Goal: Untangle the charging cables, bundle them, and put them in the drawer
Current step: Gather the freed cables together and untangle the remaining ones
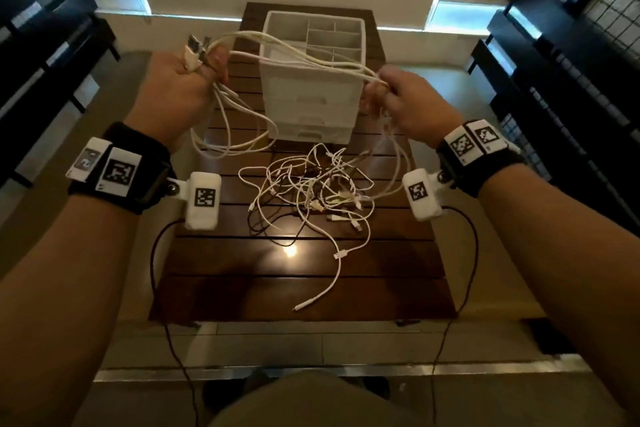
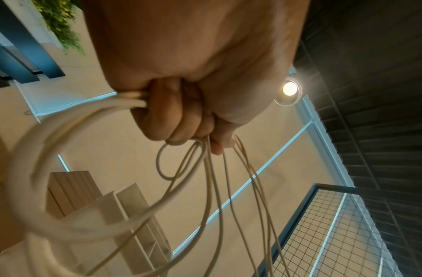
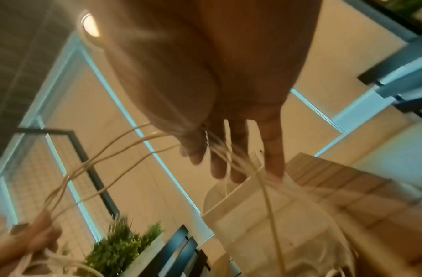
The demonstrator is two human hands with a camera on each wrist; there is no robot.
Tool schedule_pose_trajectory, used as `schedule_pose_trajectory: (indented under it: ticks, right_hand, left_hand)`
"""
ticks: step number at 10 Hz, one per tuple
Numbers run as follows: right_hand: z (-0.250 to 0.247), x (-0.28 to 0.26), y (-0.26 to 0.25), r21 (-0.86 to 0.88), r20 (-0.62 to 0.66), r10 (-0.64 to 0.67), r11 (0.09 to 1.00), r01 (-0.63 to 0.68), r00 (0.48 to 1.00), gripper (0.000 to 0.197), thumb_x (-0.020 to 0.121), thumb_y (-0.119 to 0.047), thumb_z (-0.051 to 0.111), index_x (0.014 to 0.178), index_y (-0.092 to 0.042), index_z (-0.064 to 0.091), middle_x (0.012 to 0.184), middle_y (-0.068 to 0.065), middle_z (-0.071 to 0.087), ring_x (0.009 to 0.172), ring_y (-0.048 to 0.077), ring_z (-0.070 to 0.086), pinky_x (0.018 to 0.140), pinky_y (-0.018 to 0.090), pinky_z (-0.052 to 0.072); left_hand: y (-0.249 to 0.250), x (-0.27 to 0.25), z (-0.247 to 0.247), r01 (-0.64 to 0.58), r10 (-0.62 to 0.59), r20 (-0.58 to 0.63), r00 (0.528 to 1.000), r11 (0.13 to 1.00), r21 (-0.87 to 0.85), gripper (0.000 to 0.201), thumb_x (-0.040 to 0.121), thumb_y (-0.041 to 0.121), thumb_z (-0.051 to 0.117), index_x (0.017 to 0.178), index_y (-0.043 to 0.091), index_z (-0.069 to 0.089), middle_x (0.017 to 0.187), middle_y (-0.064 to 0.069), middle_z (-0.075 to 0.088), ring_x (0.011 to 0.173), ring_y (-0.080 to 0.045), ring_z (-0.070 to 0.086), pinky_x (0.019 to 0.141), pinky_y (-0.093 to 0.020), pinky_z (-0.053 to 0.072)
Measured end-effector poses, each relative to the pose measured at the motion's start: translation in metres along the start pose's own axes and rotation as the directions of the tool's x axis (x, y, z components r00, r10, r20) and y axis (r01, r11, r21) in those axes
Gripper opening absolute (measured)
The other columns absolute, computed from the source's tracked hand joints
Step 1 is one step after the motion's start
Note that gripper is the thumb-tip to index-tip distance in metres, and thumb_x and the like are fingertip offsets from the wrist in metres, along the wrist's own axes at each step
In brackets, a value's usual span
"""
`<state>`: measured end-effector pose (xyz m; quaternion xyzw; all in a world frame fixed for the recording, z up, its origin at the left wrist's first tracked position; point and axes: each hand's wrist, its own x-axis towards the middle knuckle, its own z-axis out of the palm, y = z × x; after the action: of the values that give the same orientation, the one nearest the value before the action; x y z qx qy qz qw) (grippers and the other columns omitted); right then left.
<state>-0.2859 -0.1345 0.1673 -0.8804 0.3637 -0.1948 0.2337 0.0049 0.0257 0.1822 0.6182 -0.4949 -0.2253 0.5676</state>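
The left hand (image 1: 173,90) is clenched round the held cables (image 2: 25,178), plugs up and loops hanging. The right hand (image 1: 405,100), well apart, pinches the same strands, which stretch sideways between both hands. The tangled pile (image 1: 311,187) lies on the table (image 1: 225,270) below, nearer the right hand. The drawer unit (image 1: 304,90) stands just beyond the span, its drawers apparently closed.

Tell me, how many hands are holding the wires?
2. The left hand grips the white cables left of the drawer box; the right hand pinches the same cables on its right.
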Motion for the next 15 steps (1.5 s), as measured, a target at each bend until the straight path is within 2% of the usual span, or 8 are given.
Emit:
schedule_pose_trajectory:
  ticks: [1, 2, 3, 6, 9, 12, 14, 15]
  right_hand:
    - [0.016, -0.015, 0.012, -0.139, 0.255, 0.043, 0.990, -0.007, 0.966, 0.013, 0.108, -0.026, 0.052, 0.097, -0.026, 0.060, 0.088, -0.008, 0.064, 0.079, 0.002, 0.060, 0.083, 0.033, 0.054]
    - [0.020, -0.024, 0.025, -0.195, 0.216, 0.114, 0.978, -0.072, 0.970, 0.017, 0.107, -0.025, 0.052, 0.102, -0.015, 0.064, 0.094, 0.001, 0.072, 0.088, 0.018, 0.069, 0.091, 0.049, 0.057]
    - [-0.004, -0.021, 0.013, 0.189, -0.201, 0.106, 0.980, -0.068, 0.974, 0.024, 0.108, -0.025, 0.051, 0.102, -0.007, 0.066, 0.091, 0.004, 0.077, 0.082, 0.013, 0.074, 0.076, 0.033, 0.062]
    - [-0.020, -0.032, 0.018, 0.307, -0.293, 0.062, 0.951, 0.033, 0.954, 0.023, 0.109, -0.022, 0.050, 0.103, -0.002, 0.060, 0.072, 0.025, 0.060, 0.057, 0.032, 0.064, 0.055, 0.042, 0.059]
    - [-0.001, -0.030, 0.023, 0.256, -0.412, 0.113, 0.967, -0.004, 0.904, 0.024, 0.106, -0.035, 0.053, 0.100, -0.017, 0.068, 0.070, -0.008, 0.054, 0.065, 0.017, 0.051, 0.062, 0.033, 0.043]
    - [-0.004, -0.017, -0.005, 0.317, -0.154, -0.009, 0.947, 0.058, 0.988, 0.018, 0.108, -0.025, 0.054, 0.093, -0.017, 0.060, 0.067, -0.005, 0.055, 0.050, 0.008, 0.055, 0.049, 0.029, 0.052]
    - [0.000, -0.023, 0.025, 0.254, -0.026, 0.022, 0.967, -0.014, 0.999, 0.021, 0.101, -0.021, 0.066, 0.103, 0.000, 0.063, 0.081, 0.002, 0.067, 0.069, 0.015, 0.066, 0.070, 0.030, 0.058]
    - [0.012, -0.036, 0.043, 0.018, 0.134, 0.111, 0.993, -0.115, 0.985, 0.011, 0.099, -0.024, 0.068, 0.097, -0.013, 0.066, 0.081, -0.006, 0.068, 0.073, 0.010, 0.066, 0.073, 0.034, 0.055]
  left_hand:
    - [-0.003, 0.002, -0.004, 0.026, -0.028, -0.055, 0.998, 0.999, -0.033, 0.050, 0.105, 0.045, 0.058, 0.060, 0.027, 0.066, 0.041, 0.013, 0.044, 0.035, 0.000, 0.039, 0.040, -0.016, 0.030]
    - [-0.013, 0.000, -0.010, 0.047, -0.050, -0.061, 0.997, 0.998, -0.036, 0.050, 0.104, 0.050, 0.059, 0.060, 0.026, 0.067, 0.041, 0.011, 0.040, 0.033, -0.006, 0.034, 0.040, -0.019, 0.026]
    - [-0.020, -0.005, -0.012, 0.084, -0.087, -0.054, 0.995, 0.995, -0.048, 0.049, 0.103, 0.052, 0.059, 0.062, 0.025, 0.063, 0.042, 0.009, 0.039, 0.034, -0.007, 0.033, 0.039, -0.020, 0.026]
    - [-0.031, -0.006, -0.014, 0.091, -0.091, -0.004, 0.996, 0.995, -0.044, 0.046, 0.103, 0.051, 0.060, 0.069, 0.020, 0.059, 0.043, 0.011, 0.036, 0.034, -0.005, 0.030, 0.037, -0.017, 0.025]
    - [-0.043, -0.005, -0.006, 0.111, -0.111, 0.004, 0.994, 0.993, -0.029, 0.042, 0.105, 0.047, 0.059, 0.073, 0.021, 0.059, 0.043, 0.011, 0.042, 0.036, -0.004, 0.035, 0.040, -0.018, 0.028]
    - [-0.049, -0.003, -0.024, 0.152, -0.164, -0.076, 0.984, 0.978, -0.144, 0.046, 0.102, 0.049, 0.062, 0.065, 0.024, 0.056, 0.045, 0.010, 0.034, 0.036, -0.004, 0.029, 0.041, -0.025, 0.016]
    - [-0.035, 0.004, -0.051, 0.206, -0.186, -0.328, 0.926, 0.978, 0.027, 0.029, 0.100, 0.034, 0.058, 0.072, 0.028, 0.057, 0.050, 0.017, 0.058, 0.044, 0.001, 0.056, 0.044, -0.015, 0.046]
    - [-0.036, 0.008, -0.061, 0.179, -0.196, -0.412, 0.890, 0.981, -0.080, 0.029, 0.093, 0.047, 0.062, 0.068, 0.031, 0.064, 0.056, 0.018, 0.060, 0.050, 0.002, 0.058, 0.047, -0.015, 0.049]
